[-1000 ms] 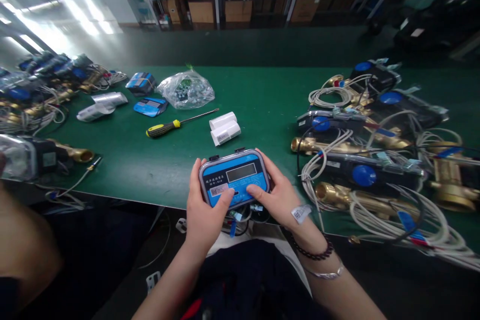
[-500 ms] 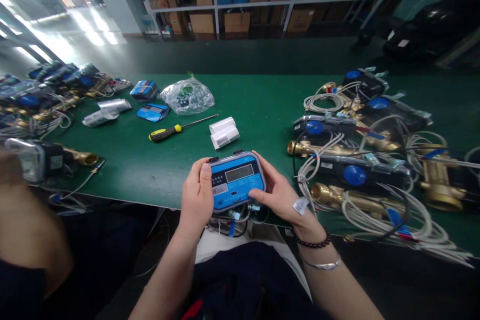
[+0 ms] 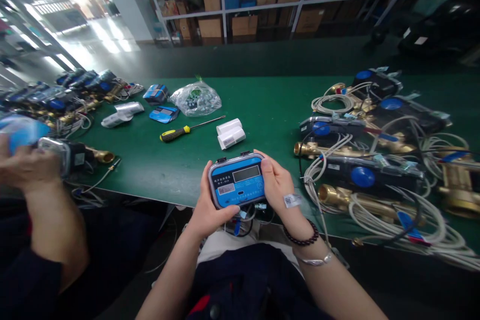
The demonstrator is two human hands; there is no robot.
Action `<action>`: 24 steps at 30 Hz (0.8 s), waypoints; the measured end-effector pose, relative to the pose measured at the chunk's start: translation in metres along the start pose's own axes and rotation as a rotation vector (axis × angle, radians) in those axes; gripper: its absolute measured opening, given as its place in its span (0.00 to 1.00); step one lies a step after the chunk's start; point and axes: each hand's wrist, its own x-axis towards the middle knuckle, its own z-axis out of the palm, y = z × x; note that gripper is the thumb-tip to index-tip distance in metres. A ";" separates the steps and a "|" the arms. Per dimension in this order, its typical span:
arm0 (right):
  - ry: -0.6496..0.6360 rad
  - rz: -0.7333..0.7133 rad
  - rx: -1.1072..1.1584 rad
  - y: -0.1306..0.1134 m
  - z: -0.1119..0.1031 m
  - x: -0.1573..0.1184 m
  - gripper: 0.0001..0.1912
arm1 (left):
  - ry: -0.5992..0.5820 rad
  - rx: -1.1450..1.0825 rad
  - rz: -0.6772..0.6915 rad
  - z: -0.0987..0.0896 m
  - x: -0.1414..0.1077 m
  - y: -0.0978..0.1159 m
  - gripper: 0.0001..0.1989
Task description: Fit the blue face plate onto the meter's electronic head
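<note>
A blue-faced meter with a small grey display and a clear rim is held between my two hands at the table's front edge. My left hand grips its left side, thumb along the lower edge. On the right side, my right hand holds it with the thumb near the display's corner; a small label sticks to that wrist. Cables and fittings hang under the meter, partly hidden. Just behind it lie white label rolls, and a yellow-black screwdriver rests to their left.
Brass-piped meters with coiled cables crowd the right of the green table. More meters stand at the left, near a co-worker's hand with a blurred blue piece. A clear bag lies behind the screwdriver.
My left thumb has moved from the meter's upper left to its lower edge. My right thumb has moved up beside the display. A blue piece now shows at the co-worker's hand.
</note>
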 end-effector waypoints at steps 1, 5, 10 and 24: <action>-0.023 0.035 0.059 0.003 -0.002 -0.001 0.30 | 0.007 -0.017 0.000 0.000 0.001 0.000 0.59; -0.118 0.147 0.398 0.000 -0.008 -0.016 0.29 | 0.182 -0.291 -0.113 -0.003 0.013 0.014 0.50; -0.275 0.112 0.592 -0.033 -0.009 -0.040 0.24 | 0.338 -0.706 -0.451 -0.023 0.032 0.049 0.19; 0.060 0.149 0.411 -0.016 -0.017 -0.038 0.18 | 0.743 -0.862 -0.644 -0.113 0.053 0.068 0.13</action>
